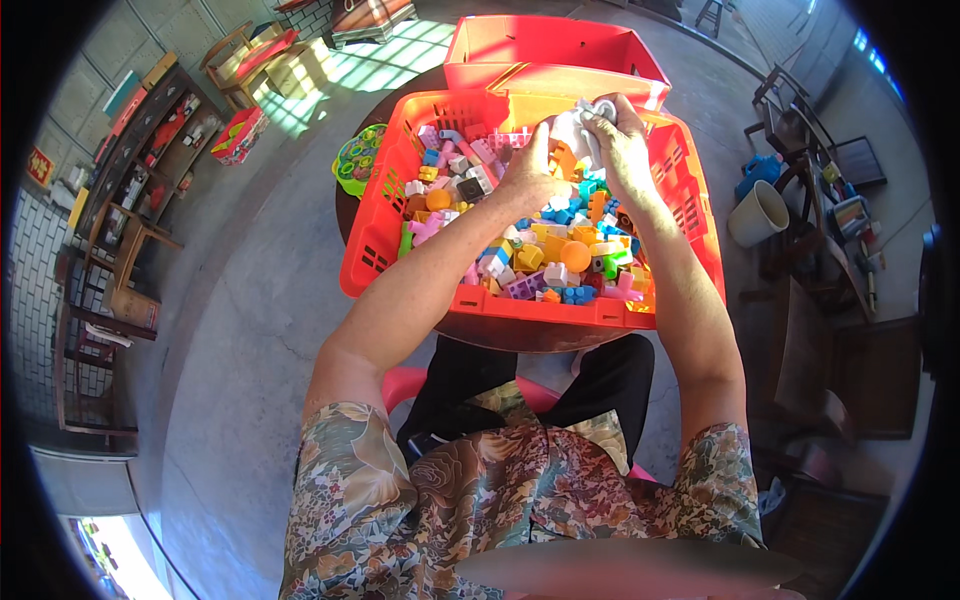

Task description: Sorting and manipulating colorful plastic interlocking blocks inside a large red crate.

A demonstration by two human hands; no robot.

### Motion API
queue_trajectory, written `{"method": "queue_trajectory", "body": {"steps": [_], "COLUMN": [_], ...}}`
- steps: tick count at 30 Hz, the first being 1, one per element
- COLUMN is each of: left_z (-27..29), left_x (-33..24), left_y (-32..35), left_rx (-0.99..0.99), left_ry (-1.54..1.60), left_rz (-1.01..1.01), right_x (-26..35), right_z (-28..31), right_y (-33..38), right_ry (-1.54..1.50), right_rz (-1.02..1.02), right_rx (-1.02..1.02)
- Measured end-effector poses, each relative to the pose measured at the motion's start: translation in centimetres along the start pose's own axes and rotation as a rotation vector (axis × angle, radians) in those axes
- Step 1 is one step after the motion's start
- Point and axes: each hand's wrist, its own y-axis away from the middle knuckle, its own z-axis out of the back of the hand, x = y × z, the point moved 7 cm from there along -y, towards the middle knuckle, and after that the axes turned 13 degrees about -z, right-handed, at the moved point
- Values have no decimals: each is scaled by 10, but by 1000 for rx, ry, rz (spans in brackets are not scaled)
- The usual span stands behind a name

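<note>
Both my hands are over a wide red plastic basket [375, 215] heaped with colourful building blocks [540, 250]. My right hand [622, 145] grips a crumpled white cloth [577, 132] above the far right part of the heap. Just left of the cloth is my left hand [532, 172], its thumb raised and its fingers curled. What those fingers hold, if anything, is hidden behind the hand. Among the blocks lie an orange ball [575, 256] and pink, blue, yellow, purple and white pieces.
Behind the basket stands another red bin [560, 50]. A green toy tray [358, 160] sits at the left on the dark round table [540, 335]. Shelves [150, 150] line the left wall; chairs and a white bucket [758, 213] stand at the right.
</note>
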Motion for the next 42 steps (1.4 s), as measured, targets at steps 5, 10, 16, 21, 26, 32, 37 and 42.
{"method": "queue_trajectory", "body": {"steps": [5, 10, 16, 21, 26, 32, 37, 42], "left_z": [13, 26, 18, 39, 42, 45, 37, -25], "left_x": [-21, -23, 1, 5, 6, 24, 22, -5], "left_y": [-4, 0, -6, -9, -7, -7, -11, 28], "left_rx": [96, -42, 197, 158, 164, 132, 259, 764], "left_ry": [-369, -334, -427, -582, -546, -480, -509, 7], "left_rz": [146, -3, 135, 116, 155, 191, 258, 174], "right_x": [-5, 4, 0, -6, -7, 4, 2, -4], "right_z": [-7, -19, -9, -17, -21, -30, 15, 24], "right_y": [3, 16, 10, -1, 11, 19, -5, -18], "right_ry": [-240, 94, 78, 281, 402, 556, 352, -133], "right_rz": [-124, -84, -8, 15, 103, 105, -95, -153], "right_rx": [87, 145, 105, 261, 367, 298, 111, 92]}}
